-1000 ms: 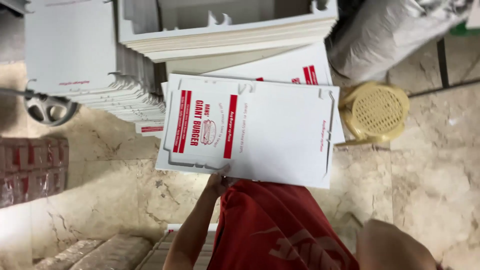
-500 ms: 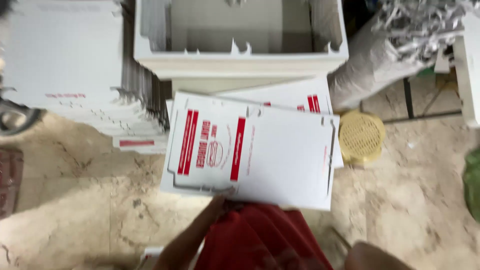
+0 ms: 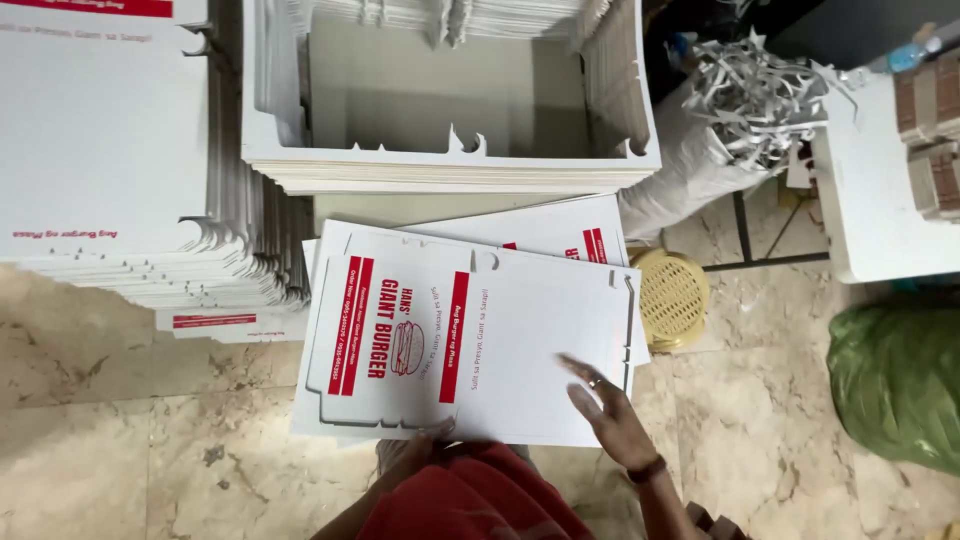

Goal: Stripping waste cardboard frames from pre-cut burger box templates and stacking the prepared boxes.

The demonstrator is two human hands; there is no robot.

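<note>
A flat white die-cut carton blank (image 3: 520, 350) with red stripes and a burger drawing lies across my lap, on top of more blanks. My left hand (image 3: 415, 445) holds its near edge from below, fingers curled on the card. My right hand (image 3: 610, 415) rests flat on the blank's right near corner, fingers spread, a ring on one finger and a dark band at the wrist. My red garment (image 3: 470, 500) shows at the bottom.
A tall stack of blanks (image 3: 120, 170) rises at the left. Behind stands a stack of folded white trays (image 3: 450, 165). A yellow plastic stool (image 3: 672, 296), a sack of paper shreds (image 3: 745, 110), a green bag (image 3: 895, 385) and a white table (image 3: 870, 200) crowd the right. Marble floor below.
My right hand has come into view and settled on the blank's right corner. The view has shifted down and closer; the tray stack now fills the top.
</note>
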